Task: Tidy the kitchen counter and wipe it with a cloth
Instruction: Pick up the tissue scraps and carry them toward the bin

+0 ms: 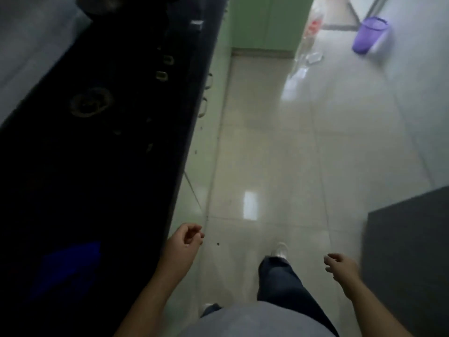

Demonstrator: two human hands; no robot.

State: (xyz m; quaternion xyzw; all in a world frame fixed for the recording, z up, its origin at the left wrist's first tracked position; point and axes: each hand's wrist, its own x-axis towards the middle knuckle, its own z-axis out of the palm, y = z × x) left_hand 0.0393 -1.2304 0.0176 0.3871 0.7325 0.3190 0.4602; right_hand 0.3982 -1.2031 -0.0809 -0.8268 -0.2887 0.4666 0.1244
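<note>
A long black kitchen counter (136, 147) runs along the left side, very dark and blurred. A blue cloth-like patch (70, 266) lies on it near me. A round stove burner (91, 104) shows farther along, with small knobs (162, 75) beside it. My left hand (185, 239) hangs just off the counter's front edge, fingers loosely curled, holding nothing. My right hand (340, 265) hangs over the floor, fingers relaxed and holding nothing.
Glossy pale floor tiles (291, 154) fill the middle. A purple bin (369, 35) stands at the far right, with clear plastic litter (313, 58) near green cabinets (264, 23). A dark grey surface (408, 251) is at my right. My leg and white shoe (279, 250) step forward.
</note>
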